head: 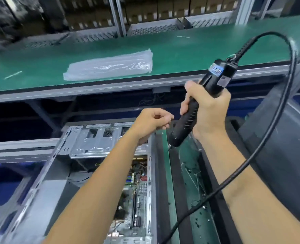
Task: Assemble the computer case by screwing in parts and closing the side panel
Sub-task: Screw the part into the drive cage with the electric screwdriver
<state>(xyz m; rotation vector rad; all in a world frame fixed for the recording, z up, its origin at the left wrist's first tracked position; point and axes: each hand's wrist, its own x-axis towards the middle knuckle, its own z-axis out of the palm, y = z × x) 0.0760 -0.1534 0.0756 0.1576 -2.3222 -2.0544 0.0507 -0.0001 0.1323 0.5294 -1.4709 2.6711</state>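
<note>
Computer case (85,143): one, lower left on the desk, side open, bare metal frame with the motherboard (138,187) showing inside. Likely heavy and stiff, with thin sheet edges that could cut; best held by the frame rails, never by the board, which is fragile.
Plastic bag (108,66): one, clear and limp, lying on the upper green shelf (181,50), well apart from the case.
Left hand (151,124): one, above the case's right rim; fingers curled together, tips pinched as if on a small part such as a screw, though nothing can be made out between them.
Electric screwdriver (189,118): one, black, tilted with its bit end down near the left fingertips. Rigid, moderately heavy by the look of it; the ribbed grip is the place to hold.
Right hand (209,110): one, fingers wrapped round the screwdriver's body.
Cable (269,138): one, stiff loop from the tool's top, arching right and down across the right forearm; it may tug on the tool.
Loose screws (198,208): many, too small to count, scattered on the green desk (170,173) strip right of the case.
</note>
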